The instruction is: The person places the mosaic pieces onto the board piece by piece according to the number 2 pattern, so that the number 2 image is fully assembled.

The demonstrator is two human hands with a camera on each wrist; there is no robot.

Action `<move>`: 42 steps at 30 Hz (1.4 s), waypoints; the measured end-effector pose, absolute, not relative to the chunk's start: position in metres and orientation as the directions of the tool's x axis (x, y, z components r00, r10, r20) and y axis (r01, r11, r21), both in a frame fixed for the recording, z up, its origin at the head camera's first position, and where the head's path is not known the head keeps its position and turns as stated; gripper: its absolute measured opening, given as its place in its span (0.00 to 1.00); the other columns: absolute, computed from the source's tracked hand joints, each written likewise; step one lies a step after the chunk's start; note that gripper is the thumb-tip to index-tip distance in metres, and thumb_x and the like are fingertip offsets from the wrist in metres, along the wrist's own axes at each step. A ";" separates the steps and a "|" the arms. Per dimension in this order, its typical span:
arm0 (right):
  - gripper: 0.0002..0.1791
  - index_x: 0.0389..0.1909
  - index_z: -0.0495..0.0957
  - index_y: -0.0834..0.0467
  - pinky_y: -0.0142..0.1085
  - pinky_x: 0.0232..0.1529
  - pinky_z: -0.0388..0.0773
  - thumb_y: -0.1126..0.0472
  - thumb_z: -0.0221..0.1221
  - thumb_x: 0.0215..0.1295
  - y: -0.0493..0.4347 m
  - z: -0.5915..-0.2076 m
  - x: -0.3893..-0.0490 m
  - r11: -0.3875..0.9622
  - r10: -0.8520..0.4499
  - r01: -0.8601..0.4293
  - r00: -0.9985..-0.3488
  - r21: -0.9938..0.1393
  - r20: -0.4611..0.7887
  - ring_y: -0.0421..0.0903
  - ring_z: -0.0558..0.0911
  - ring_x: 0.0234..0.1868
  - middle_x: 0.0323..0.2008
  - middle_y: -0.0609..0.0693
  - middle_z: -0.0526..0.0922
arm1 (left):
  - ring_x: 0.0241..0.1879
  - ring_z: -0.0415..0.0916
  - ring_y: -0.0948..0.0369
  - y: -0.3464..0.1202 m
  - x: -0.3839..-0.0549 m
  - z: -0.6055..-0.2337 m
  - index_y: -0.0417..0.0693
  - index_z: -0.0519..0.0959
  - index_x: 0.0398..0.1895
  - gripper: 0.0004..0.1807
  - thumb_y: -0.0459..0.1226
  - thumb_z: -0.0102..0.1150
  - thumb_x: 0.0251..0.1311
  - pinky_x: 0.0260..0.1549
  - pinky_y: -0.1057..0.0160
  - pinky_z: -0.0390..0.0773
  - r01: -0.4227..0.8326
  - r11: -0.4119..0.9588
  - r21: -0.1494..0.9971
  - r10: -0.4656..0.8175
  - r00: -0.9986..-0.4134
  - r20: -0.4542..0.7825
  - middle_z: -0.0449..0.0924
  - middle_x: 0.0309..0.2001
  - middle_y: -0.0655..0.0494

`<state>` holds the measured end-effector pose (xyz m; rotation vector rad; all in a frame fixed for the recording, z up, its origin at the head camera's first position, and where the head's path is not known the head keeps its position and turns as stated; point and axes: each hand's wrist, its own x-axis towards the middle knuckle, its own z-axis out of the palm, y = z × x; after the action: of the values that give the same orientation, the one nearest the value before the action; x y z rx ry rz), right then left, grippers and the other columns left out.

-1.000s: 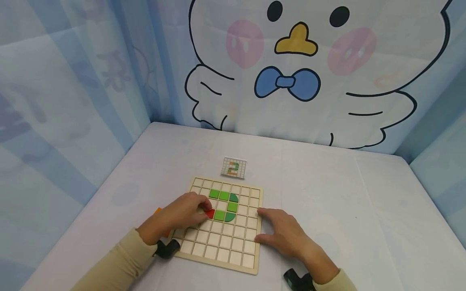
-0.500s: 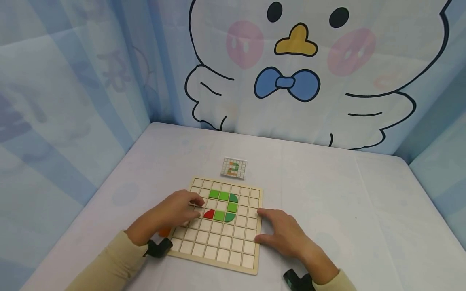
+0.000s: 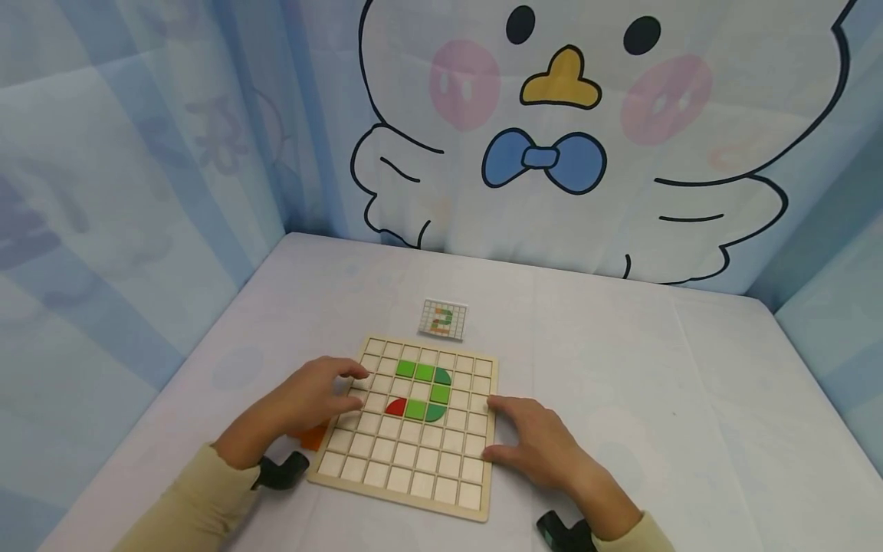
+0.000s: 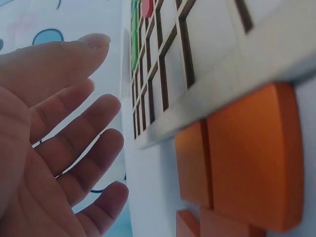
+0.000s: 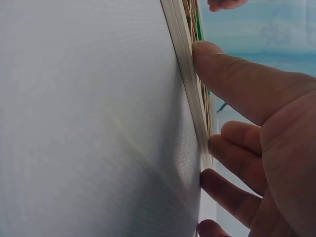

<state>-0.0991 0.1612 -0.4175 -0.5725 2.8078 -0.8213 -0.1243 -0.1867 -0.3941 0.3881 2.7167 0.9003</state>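
A wooden grid board (image 3: 396,478) lies on the table. Several light green square tiles (image 3: 415,409) sit in its cells, along with two dark green rounded tiles (image 3: 442,376). The red quarter-round tile (image 3: 396,407) ends the lower row at the left. Over the board's left edge hovers my left hand (image 3: 303,400), fingers spread and holding nothing. Below that hand, orange tiles (image 4: 252,158) lie beside the board, partly hidden in the head view. My right hand (image 3: 541,445) rests on the board's right edge, its thumb and fingertips touching the rim.
Behind the board lies a small pattern card (image 3: 443,319) printed with a coloured figure on a grid. White cloth covers the table (image 3: 655,399). Curtains (image 3: 138,192) stand around it, with a cartoon character on the back one.
My left hand has let go of the red tile, which stays in its cell. The hand has moved left, away from it. My right hand keeps its place.
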 end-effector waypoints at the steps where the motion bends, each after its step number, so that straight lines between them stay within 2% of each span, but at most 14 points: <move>1: 0.38 0.64 0.74 0.62 0.55 0.64 0.66 0.48 0.73 0.55 0.161 -0.417 -0.099 0.775 -0.405 -0.318 -0.913 -0.546 -0.045 0.58 0.72 0.65 0.61 0.56 0.77 | 0.63 0.69 0.43 -0.188 -0.124 -0.394 0.45 0.79 0.59 0.21 0.38 0.68 0.63 0.59 0.41 0.69 0.165 0.774 0.611 0.321 -0.935 -0.154 0.76 0.59 0.45; 12: 0.38 0.64 0.74 0.62 0.55 0.64 0.66 0.48 0.73 0.55 0.161 -0.417 -0.099 0.776 -0.408 -0.317 -0.912 -0.546 -0.050 0.58 0.72 0.65 0.61 0.57 0.77 | 0.62 0.69 0.41 -0.208 -0.118 -0.394 0.43 0.77 0.62 0.26 0.39 0.69 0.61 0.57 0.39 0.70 0.131 0.784 0.606 0.274 -0.950 -0.149 0.75 0.60 0.43; 19: 0.38 0.64 0.74 0.62 0.55 0.64 0.66 0.48 0.73 0.56 0.161 -0.417 -0.099 0.777 -0.410 -0.323 -0.911 -0.541 -0.046 0.58 0.72 0.65 0.61 0.57 0.77 | 0.62 0.69 0.41 -0.220 -0.116 -0.395 0.45 0.77 0.65 0.28 0.38 0.68 0.60 0.57 0.38 0.71 0.087 0.803 0.590 0.246 -0.949 -0.195 0.74 0.63 0.41; 23: 0.38 0.64 0.74 0.62 0.55 0.64 0.66 0.49 0.73 0.56 0.161 -0.417 -0.099 0.782 -0.406 -0.320 -0.913 -0.535 -0.047 0.58 0.72 0.65 0.61 0.57 0.77 | 0.53 0.72 0.47 -0.227 -0.117 -0.396 0.45 0.77 0.64 0.29 0.37 0.68 0.58 0.50 0.44 0.75 0.103 0.814 0.571 0.260 -0.945 -0.200 0.75 0.61 0.41; 25: 0.38 0.64 0.74 0.62 0.55 0.64 0.66 0.49 0.73 0.56 0.160 -0.416 -0.099 0.782 -0.403 -0.315 -0.914 -0.538 -0.051 0.58 0.72 0.65 0.61 0.57 0.77 | 0.47 0.71 0.50 -0.231 -0.117 -0.396 0.45 0.78 0.64 0.28 0.37 0.69 0.58 0.45 0.49 0.74 0.115 0.817 0.565 0.269 -0.943 -0.196 0.76 0.61 0.42; 27: 0.38 0.64 0.74 0.62 0.55 0.65 0.65 0.48 0.73 0.56 0.160 -0.416 -0.099 0.781 -0.402 -0.311 -0.914 -0.542 -0.054 0.58 0.72 0.66 0.61 0.57 0.77 | 0.46 0.71 0.50 -0.235 -0.116 -0.397 0.45 0.78 0.64 0.28 0.36 0.69 0.57 0.42 0.50 0.73 0.123 0.816 0.564 0.274 -0.942 -0.191 0.76 0.61 0.41; 30: 0.39 0.64 0.74 0.62 0.55 0.65 0.65 0.49 0.73 0.55 0.160 -0.417 -0.099 0.780 -0.402 -0.310 -0.914 -0.544 -0.054 0.58 0.72 0.66 0.61 0.57 0.77 | 0.54 0.73 0.44 -0.240 -0.114 -0.398 0.45 0.79 0.63 0.28 0.37 0.70 0.57 0.48 0.45 0.75 0.126 0.819 0.559 0.273 -0.944 -0.187 0.77 0.60 0.42; 34: 0.39 0.64 0.74 0.62 0.55 0.64 0.65 0.49 0.74 0.55 0.160 -0.417 -0.099 0.781 -0.400 -0.310 -0.915 -0.542 -0.053 0.58 0.72 0.65 0.61 0.57 0.77 | 0.62 0.67 0.37 -0.246 -0.111 -0.400 0.45 0.80 0.62 0.27 0.39 0.71 0.58 0.57 0.36 0.69 0.128 0.827 0.548 0.268 -0.946 -0.184 0.77 0.60 0.42; 42: 0.38 0.64 0.74 0.62 0.55 0.65 0.65 0.49 0.73 0.55 0.159 -0.417 -0.099 0.779 -0.398 -0.303 -0.916 -0.549 -0.058 0.58 0.72 0.65 0.61 0.57 0.77 | 0.59 0.71 0.39 -0.244 -0.109 -0.407 0.44 0.84 0.54 0.20 0.37 0.71 0.57 0.57 0.38 0.69 0.165 0.817 0.553 0.301 -0.939 -0.165 0.81 0.54 0.47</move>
<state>-0.0991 0.1594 -0.4165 -0.5559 2.7995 -0.8209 -0.1087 -0.2437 -0.4067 0.3590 2.7567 0.8058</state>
